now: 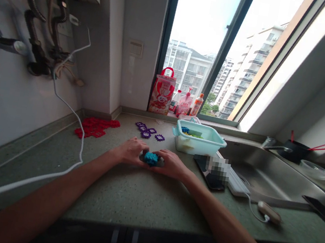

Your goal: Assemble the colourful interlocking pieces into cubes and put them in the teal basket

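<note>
Grasped the blue block (pixel 150 159) in a two-handed grip, with the left hand (pixel 132 150) and right hand (pixel 171 164) closed on opposite sides, nearer than the teal tub (pixel 200 146) and to its left. Perhaps risked popping it apart by squeezing unevenly. Could have scattered the purple pieces (pixel 145 135) left of the tub by reaching forward, or nudged the phone (pixel 207 173) before the tub by swinging right.
</note>
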Demonstrator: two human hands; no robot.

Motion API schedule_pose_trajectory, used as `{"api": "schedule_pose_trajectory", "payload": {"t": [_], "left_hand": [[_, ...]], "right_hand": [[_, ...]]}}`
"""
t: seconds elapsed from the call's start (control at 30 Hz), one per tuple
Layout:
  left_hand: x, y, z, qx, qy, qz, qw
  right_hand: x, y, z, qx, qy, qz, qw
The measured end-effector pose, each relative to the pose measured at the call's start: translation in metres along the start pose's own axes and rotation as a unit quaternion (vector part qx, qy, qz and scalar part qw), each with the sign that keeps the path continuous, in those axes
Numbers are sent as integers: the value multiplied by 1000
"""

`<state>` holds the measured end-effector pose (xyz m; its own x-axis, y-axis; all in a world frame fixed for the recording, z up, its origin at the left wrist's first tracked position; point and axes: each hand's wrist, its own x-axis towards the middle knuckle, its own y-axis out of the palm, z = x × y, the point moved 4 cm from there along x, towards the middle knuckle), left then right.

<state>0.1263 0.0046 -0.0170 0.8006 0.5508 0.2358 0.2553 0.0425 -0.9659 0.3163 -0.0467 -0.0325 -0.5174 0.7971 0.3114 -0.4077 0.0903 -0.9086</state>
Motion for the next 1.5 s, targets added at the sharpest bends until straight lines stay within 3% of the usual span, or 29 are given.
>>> {"api": "schedule_pose_trajectory", "payload": {"t": [0.23, 0.37, 0.53, 0.7, 0.8, 1.03, 1.17, 1.33, 1.5], "left_hand": [[-6, -17, 15, -65, 34, -12, 997], [-5, -17, 23, -78, 39, -6, 996], [-3, -9, 18, -107, 64, 26, 992], [-5, -8, 11, -95, 75, 29, 992], [-6, -9, 6, -84, 86, 27, 992], [-5, -9, -2, -50, 88, 21, 995], [-5, -10, -2, -41, 95, 25, 994], [-7, -21, 18, -12, 57, -55, 997], [-19, -24, 74, -53, -114, -183, 975]], "right_hand": [[3, 4, -12, 32, -13, -4, 999], [3, 4, -12, 51, -15, -2, 999], [3, 3, -12, 47, -14, 2, 999], [-3, -17, -17, -4, 16, 20, 1000], [-7, -26, -17, -22, 40, 61, 997], [-6, -22, -3, -39, -11, 72, 997], [-6, -25, -5, -48, 8, 69, 996], [-5, -24, -9, -3, 29, -15, 999], [3, -2, -4, 68, -6, -8, 998]]}}
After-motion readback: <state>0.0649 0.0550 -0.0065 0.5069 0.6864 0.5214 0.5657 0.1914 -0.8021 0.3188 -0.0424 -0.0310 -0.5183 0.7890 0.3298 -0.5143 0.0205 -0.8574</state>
